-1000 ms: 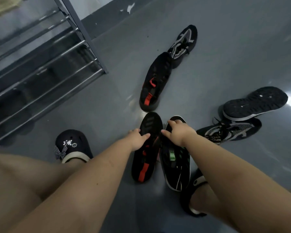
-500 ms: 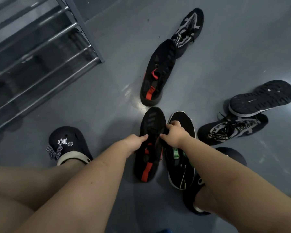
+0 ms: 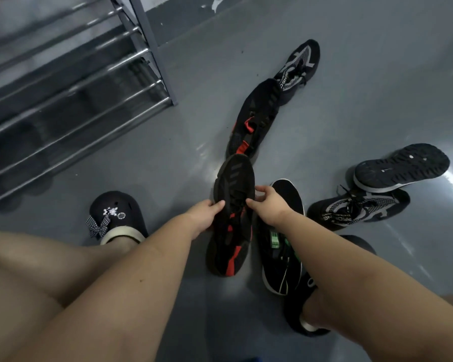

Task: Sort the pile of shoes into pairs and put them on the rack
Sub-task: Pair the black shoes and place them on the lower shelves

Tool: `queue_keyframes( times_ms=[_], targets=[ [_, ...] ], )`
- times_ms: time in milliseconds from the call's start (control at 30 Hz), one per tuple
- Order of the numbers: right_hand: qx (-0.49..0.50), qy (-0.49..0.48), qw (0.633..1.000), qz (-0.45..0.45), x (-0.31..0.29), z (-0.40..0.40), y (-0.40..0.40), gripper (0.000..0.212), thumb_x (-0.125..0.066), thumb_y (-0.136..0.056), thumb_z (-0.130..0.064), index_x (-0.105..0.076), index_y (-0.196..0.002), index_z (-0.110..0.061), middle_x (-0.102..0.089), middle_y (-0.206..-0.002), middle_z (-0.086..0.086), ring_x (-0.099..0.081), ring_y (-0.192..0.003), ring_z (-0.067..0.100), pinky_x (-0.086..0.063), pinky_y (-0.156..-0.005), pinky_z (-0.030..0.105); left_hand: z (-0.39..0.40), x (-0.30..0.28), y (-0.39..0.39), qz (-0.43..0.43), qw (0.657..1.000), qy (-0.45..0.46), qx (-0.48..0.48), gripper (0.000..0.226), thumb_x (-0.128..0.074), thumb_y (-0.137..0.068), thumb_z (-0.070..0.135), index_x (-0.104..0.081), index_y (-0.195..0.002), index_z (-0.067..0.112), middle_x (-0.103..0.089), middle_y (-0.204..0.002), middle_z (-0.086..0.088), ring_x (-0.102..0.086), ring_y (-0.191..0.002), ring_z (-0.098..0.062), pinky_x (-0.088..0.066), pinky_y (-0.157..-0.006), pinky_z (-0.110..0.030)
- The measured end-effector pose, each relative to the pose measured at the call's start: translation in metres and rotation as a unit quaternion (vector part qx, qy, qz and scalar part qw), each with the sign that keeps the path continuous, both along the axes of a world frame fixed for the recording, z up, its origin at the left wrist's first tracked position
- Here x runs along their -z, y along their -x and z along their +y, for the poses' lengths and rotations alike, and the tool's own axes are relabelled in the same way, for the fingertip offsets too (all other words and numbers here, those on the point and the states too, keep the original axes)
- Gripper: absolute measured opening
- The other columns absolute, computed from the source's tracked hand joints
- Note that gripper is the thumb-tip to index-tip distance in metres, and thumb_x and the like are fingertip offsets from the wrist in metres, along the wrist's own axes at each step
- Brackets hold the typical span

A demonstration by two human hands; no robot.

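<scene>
While the metal-barred shoe rack (image 3: pixel 71 105) stands at the far left with nothing visible on its rails, the shoes lie loose on the glossy grey floor (image 3: pixel 188 142). Near left, a dark clog with a checked bow and small charms (image 3: pixel 115 218) sits on the person's foot. Right of it, the left hand (image 3: pixel 207 214) pinches one side of a black sneaker with red straps (image 3: pixel 232 218), and the right hand (image 3: pixel 270 203) pinches the other side, both clamped on its upper at about the laces (whether its sole is off the floor I cannot tell). Beyond its toe lies the matching black sneaker with red tabs (image 3: pixel 254 118), and farther still a black knit trainer with white lettering (image 3: pixel 297 69), the two overlapping. Just right of the held shoe, partly under the right forearm, rests a black sneaker with green tabs and a white sole edge (image 3: pixel 280 257). Farther right lies a second black knit trainer with white lettering (image 3: pixel 358 209), and touching its far side an overturned shoe showing its dark treaded sole (image 3: pixel 400 167). Near right, another dark clog (image 3: pixel 301 309) covers the other foot.
</scene>
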State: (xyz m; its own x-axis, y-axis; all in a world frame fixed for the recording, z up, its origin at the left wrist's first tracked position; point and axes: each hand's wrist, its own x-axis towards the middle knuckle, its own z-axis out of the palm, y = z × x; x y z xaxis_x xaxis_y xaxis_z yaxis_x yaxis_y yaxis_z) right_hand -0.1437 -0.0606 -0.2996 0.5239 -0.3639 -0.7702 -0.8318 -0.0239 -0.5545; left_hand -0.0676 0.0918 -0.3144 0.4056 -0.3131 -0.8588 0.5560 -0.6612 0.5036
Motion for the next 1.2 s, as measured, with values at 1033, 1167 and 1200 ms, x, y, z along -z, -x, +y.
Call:
queue_keyframes(
  times_ms=[1033,1167,1200],
  targets=[
    [0.299,-0.022,0.948,-0.106,-0.028,-0.1,-0.021,0.026,-0.055,-0.095,-0.023,-0.062,-0.113,-0.005,-0.064,-0.098,0.012,-0.062,-0.081,0.024,-0.054,-0.072,0.037,-0.091,-0.045,-0.057,-0.055,0.991,0.059,-0.105,0.049,-0.05,-0.096,0.034,-0.044,-0.139,0.01,-0.051,-0.135,-0.011,-0.052,-0.12,-0.024,-0.046,-0.091,-0.03],
    [0.301,0.038,0.949,-0.085,-0.013,-0.121,-0.046,0.037,-0.055,-0.094,-0.025,-0.059,-0.122,-0.002,-0.065,-0.117,0.017,-0.062,-0.107,0.033,-0.051,-0.093,0.049,-0.1,-0.021,-0.088,-0.109,0.992,0.02,-0.067,0.05,-0.05,-0.095,0.036,-0.045,-0.138,0.011,-0.049,-0.14,-0.007,-0.048,-0.125,-0.026,-0.038,-0.106,-0.037],
    [0.302,0.045,0.949,-0.082,-0.008,-0.125,-0.053,0.037,-0.055,-0.094,-0.026,-0.059,-0.123,-0.003,-0.065,-0.119,0.017,-0.062,-0.109,0.033,-0.05,-0.095,0.049,-0.103,-0.016,-0.095,-0.117,0.991,0.013,-0.066,0.05,-0.05,-0.095,0.036,-0.045,-0.138,0.011,-0.048,-0.141,-0.007,-0.045,-0.129,-0.025,-0.036,-0.109,-0.037]
  ],
)
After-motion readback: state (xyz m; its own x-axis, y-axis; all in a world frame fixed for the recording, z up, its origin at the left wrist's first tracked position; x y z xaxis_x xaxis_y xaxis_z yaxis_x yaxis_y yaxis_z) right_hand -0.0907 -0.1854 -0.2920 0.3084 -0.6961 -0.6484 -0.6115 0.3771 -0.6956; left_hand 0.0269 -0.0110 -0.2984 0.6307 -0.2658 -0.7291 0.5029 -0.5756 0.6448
